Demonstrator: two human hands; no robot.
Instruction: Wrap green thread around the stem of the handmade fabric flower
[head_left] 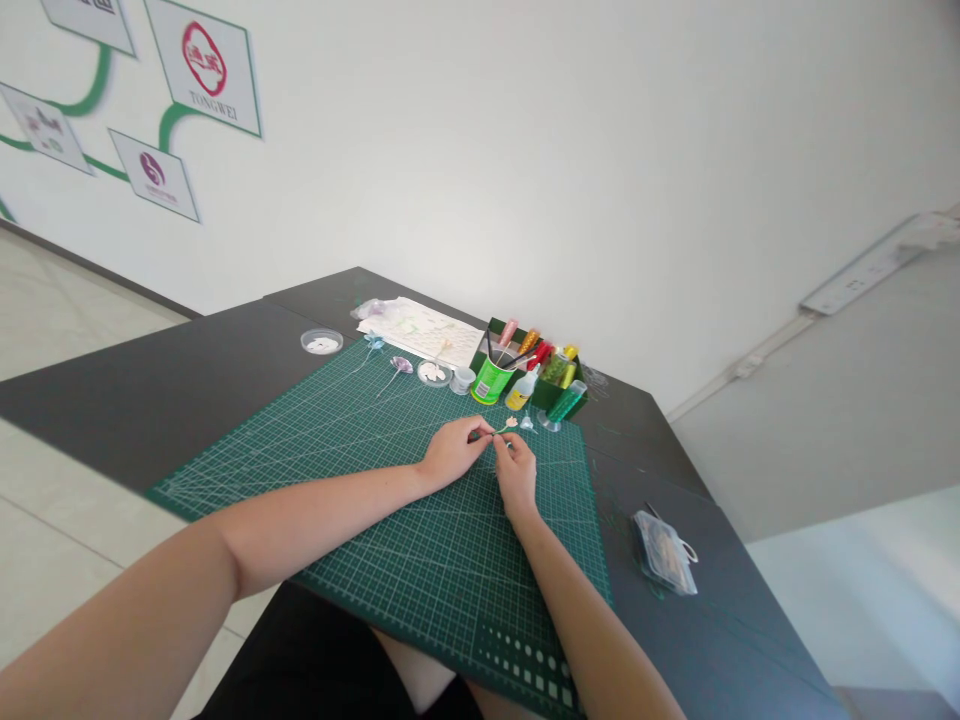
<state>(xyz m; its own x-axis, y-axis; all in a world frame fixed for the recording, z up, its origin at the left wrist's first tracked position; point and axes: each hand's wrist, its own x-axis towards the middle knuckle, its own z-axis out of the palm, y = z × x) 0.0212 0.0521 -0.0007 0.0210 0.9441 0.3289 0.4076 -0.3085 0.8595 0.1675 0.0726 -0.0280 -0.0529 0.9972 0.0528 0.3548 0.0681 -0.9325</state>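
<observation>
Both my hands meet over the far part of a green cutting mat. My left hand is closed in a pinch on a thin wire stem that ends in a small pale flower. My right hand is also closed, its fingertips pinching the same stem just below the flower. Two more small wire flowers, a purple flower and a blue flower, lie on the mat farther off to the left.
A dark table holds the mat. At its far edge stand a green organizer box with tubes and bottles, a green cup with tools, small round dishes, paper sheets. A clear plastic bag lies at right.
</observation>
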